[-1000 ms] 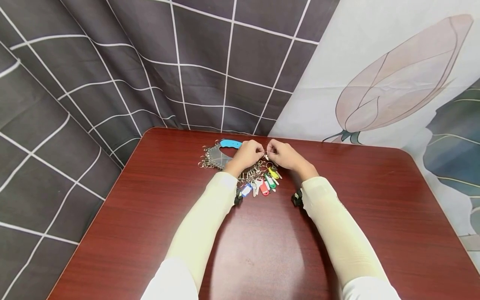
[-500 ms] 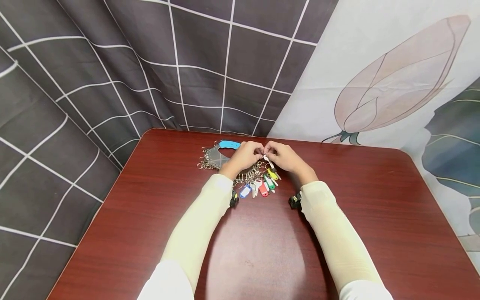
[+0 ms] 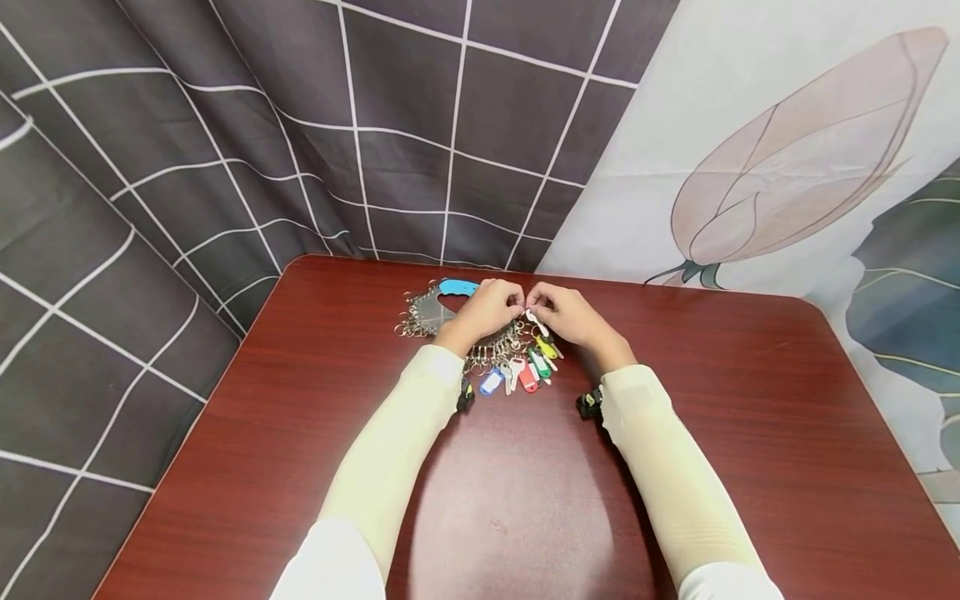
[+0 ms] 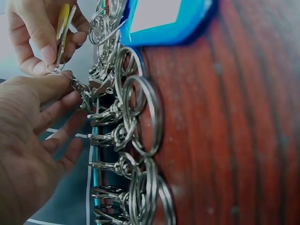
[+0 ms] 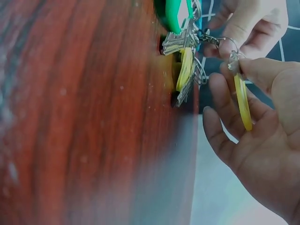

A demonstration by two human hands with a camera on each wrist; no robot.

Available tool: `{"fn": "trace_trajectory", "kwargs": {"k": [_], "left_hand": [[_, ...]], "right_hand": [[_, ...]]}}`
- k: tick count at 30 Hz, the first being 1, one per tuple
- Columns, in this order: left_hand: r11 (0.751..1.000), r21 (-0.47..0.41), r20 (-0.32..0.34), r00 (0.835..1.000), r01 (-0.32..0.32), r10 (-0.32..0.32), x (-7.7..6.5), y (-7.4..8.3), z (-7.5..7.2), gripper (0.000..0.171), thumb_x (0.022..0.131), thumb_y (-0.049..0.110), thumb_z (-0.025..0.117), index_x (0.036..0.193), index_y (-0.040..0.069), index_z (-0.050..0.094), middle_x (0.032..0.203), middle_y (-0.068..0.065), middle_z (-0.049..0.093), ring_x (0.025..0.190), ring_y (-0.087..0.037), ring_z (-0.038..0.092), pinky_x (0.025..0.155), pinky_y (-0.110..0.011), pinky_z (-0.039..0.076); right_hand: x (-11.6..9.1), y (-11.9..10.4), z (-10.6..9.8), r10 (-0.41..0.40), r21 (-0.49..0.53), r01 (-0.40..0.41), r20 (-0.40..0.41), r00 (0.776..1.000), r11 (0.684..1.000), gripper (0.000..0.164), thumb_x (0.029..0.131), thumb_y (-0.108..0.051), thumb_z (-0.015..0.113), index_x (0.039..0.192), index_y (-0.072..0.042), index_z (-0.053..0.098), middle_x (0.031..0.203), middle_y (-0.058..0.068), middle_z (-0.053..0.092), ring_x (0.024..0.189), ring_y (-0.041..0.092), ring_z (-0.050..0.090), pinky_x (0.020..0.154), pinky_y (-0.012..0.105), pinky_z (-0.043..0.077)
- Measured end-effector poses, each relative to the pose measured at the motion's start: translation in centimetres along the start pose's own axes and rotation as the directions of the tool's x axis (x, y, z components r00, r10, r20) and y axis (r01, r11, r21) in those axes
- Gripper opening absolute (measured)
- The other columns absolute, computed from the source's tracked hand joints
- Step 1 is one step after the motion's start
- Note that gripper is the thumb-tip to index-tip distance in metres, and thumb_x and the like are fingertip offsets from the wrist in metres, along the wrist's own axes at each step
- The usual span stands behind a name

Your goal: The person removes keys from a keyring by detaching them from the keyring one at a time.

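At the far side of the table, a grey key holder plate (image 3: 431,312) with a blue handle (image 3: 459,287) lies beneath my left hand (image 3: 486,310). My left thumb and finger pinch a split key ring (image 5: 232,42) that hangs from a small metal clasp (image 4: 83,89). Close beside it, my right hand (image 3: 567,315) pinches a key (image 5: 234,63) at that ring. A yellow tag (image 5: 243,103) lies along my right palm with the key. Both hands' fingertips nearly meet in the head view.
Along the holder's edge hang several clasps with rings (image 4: 143,115). Keys with blue (image 3: 492,382), red (image 3: 528,377), green (image 3: 539,364) and yellow (image 3: 545,347) tags fan out on the red-brown table (image 3: 510,483). A grid-patterned curtain (image 3: 405,167) stands behind.
Both hands have shifted slightly left and my right fingertips have come closer to the left ones. A pale key now shows below the right fingers.
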State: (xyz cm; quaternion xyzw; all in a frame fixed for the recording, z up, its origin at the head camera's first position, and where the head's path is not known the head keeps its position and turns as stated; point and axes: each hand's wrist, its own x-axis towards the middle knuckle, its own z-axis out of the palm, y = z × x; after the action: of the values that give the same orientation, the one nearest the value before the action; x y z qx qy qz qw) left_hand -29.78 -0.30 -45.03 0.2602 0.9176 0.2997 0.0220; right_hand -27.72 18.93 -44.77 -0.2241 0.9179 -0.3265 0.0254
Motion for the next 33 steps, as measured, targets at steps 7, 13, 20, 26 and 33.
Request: {"fn": "trace_trajectory", "kwargs": {"k": [7, 13, 20, 26, 33], "left_hand": [[0.999, 0.035, -0.026, 1.0, 0.006, -0.005, -0.1, 0.0, -0.4, 0.012, 0.092, 0.012, 0.069, 0.081, 0.012, 0.072, 0.086, -0.003, 0.072, 0.085, -0.02, 0.065, 0.082, -0.035, 0.052], [0.998, 0.04, -0.046, 0.998, 0.044, -0.042, -0.3, 0.0, -0.4, 0.018, 0.092, 0.012, 0.066, 0.075, 0.015, 0.07, 0.08, 0.0, 0.069, 0.078, -0.019, 0.062, 0.076, -0.034, 0.05], [0.997, 0.016, -0.067, 0.995, 0.075, -0.074, -0.7, -0.2, -0.2, 0.015, 0.096, 0.016, 0.067, 0.082, 0.015, 0.074, 0.087, 0.0, 0.072, 0.084, -0.021, 0.064, 0.082, -0.037, 0.052], [0.996, -0.004, -0.07, 0.994, 0.087, -0.087, -0.8, -0.2, 0.1, 0.013, 0.099, 0.019, 0.068, 0.093, 0.013, 0.078, 0.102, -0.003, 0.075, 0.103, -0.022, 0.067, 0.096, -0.039, 0.051], [0.999, 0.008, -0.12, 0.992, 0.046, -0.045, -1.2, 0.5, 0.0, 0.006, 0.096, 0.013, 0.071, 0.102, 0.01, 0.074, 0.103, -0.007, 0.069, 0.1, -0.023, 0.065, 0.092, -0.037, 0.052]], "right_hand": [[-0.1, -0.2, 0.2, -0.025, 0.017, 0.026, -0.013, 1.0, 1.0, 0.004, 0.1, -0.009, 0.063, 0.103, -0.006, 0.064, 0.09, 0.01, 0.069, 0.082, 0.022, 0.062, 0.077, 0.036, 0.049], [-0.2, -0.5, 0.4, -0.061, 0.02, 0.062, -0.021, 0.998, 0.998, 0.004, 0.101, -0.009, 0.063, 0.102, -0.006, 0.064, 0.09, 0.01, 0.07, 0.083, 0.022, 0.062, 0.078, 0.037, 0.048], [-0.4, -0.4, 0.8, -0.04, 0.023, 0.04, -0.024, 0.999, 0.999, 0.004, 0.101, -0.009, 0.062, 0.103, -0.007, 0.064, 0.09, 0.008, 0.069, 0.081, 0.021, 0.06, 0.077, 0.035, 0.047], [-0.5, -0.6, 0.7, -0.029, -0.029, 0.028, -0.056, 0.998, 0.999, 0.008, 0.099, -0.008, 0.061, 0.104, -0.006, 0.068, 0.088, 0.009, 0.068, 0.077, 0.022, 0.058, 0.075, 0.036, 0.046], [-0.5, -0.9, 0.7, -0.015, -0.075, 0.011, -0.057, 0.998, 0.997, 0.016, 0.1, -0.008, 0.059, 0.106, -0.006, 0.073, 0.096, 0.011, 0.073, 0.076, 0.023, 0.057, 0.075, 0.036, 0.046]]}}
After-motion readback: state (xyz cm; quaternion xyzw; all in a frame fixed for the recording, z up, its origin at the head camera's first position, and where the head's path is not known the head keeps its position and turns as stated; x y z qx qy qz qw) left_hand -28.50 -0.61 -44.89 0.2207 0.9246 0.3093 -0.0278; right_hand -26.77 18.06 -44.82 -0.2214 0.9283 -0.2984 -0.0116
